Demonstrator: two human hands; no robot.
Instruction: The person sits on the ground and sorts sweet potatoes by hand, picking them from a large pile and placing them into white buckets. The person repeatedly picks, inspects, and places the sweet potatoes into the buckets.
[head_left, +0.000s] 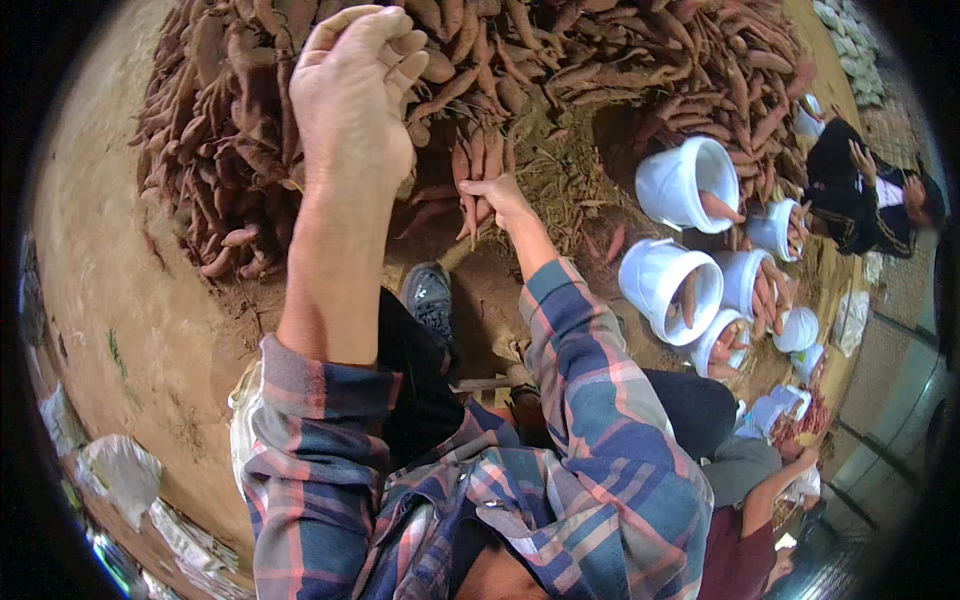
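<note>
My right hand (499, 199) grips a small bunch of long reddish sweet potatoes (478, 154), its thumb lying across them. The bunch is at the near edge of a large heap of sweet potatoes (232, 135). Raised close to the camera, my left hand (356, 90) is in front of the heap with its fingers loosely curled and apart. I see nothing held in it, and it hides part of the heap behind. Dry roots and soil litter (551, 180) lie right of the bunch.
White plastic buckets (660, 281) stand at the right, several holding sweet potatoes. Another person (855, 187) sits beyond them; a further person in a maroon top (739, 547) is at lower right. My shoe (427, 300) rests on the dirt ground (142, 247). Plastic sheeting (120, 472) lies at lower left.
</note>
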